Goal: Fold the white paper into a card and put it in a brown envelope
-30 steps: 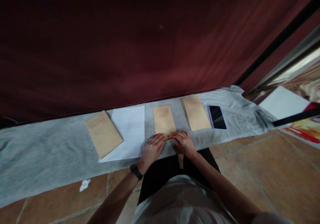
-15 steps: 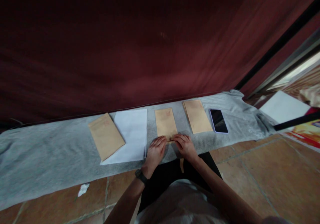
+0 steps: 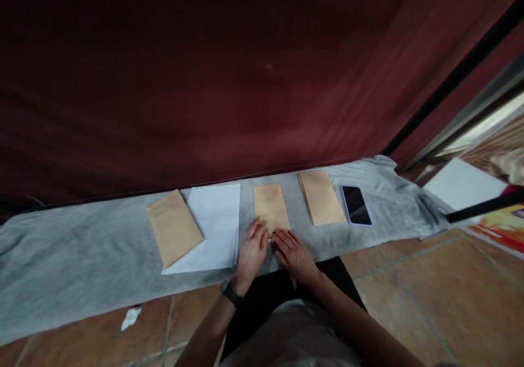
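Brown envelope (image 3: 174,228) overlaps white paper (image 3: 216,225). Left hand (image 3: 252,251): fingers close together, slightly bent, touching near left edge of middle envelope (image 3: 271,204); whether thumb pinches, cannot tell. Forearm slants inward, dark wristband (image 3: 230,294). Middle envelope flat on grey cloth (image 3: 82,258), near end hidden under fingers. Right hand (image 3: 295,256): palm down, fingers laid together over near right corner; hold underneath unclear. Right forearm cut off at bottom.

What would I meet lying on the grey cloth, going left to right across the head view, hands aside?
Left tan envelope → white paper → middle tan envelope → stack of tan envelopes → phone.
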Demonstrator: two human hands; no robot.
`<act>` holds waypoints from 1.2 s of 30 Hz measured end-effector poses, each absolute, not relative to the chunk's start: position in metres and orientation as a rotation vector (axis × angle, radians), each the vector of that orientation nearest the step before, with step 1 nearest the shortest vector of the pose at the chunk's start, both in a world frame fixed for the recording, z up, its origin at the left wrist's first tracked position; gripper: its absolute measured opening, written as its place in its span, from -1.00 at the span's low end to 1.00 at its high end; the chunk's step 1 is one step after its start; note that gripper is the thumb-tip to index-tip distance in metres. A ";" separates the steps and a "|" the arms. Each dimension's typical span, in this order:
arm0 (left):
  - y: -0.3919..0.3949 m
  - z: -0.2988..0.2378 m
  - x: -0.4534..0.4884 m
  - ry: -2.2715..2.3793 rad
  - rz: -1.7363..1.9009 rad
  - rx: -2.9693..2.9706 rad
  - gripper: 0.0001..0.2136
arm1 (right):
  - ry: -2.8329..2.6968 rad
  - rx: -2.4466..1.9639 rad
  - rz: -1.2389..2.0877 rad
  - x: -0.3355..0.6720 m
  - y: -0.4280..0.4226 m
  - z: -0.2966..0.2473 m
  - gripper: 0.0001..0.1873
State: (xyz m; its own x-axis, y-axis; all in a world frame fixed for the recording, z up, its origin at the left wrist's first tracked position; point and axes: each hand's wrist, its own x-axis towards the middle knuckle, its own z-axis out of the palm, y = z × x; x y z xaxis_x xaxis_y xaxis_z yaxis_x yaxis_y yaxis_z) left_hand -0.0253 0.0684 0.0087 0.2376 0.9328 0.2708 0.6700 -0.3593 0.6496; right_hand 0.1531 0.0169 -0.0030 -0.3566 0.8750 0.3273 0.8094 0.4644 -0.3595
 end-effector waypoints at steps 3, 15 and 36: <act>0.075 0.003 -0.023 1.608 0.963 1.825 -0.66 | -2.244 -1.427 0.168 0.153 0.018 -0.004 -0.46; 0.084 0.011 -0.011 1.642 0.963 2.029 -0.57 | -2.205 -1.434 0.175 0.152 0.016 0.002 -0.42; 0.174 0.011 0.005 1.201 0.515 2.656 -0.58 | -2.129 -1.372 0.377 0.187 0.019 0.001 -0.54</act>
State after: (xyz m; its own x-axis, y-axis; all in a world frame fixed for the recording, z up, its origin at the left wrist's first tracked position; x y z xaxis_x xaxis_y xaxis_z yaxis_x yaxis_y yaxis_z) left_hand 0.0054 0.1741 0.0115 0.6136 0.7535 0.2361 0.6905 -0.6571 0.3024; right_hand 0.1869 0.0195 0.0007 -0.3087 0.8987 0.3114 0.7369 0.4330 -0.5191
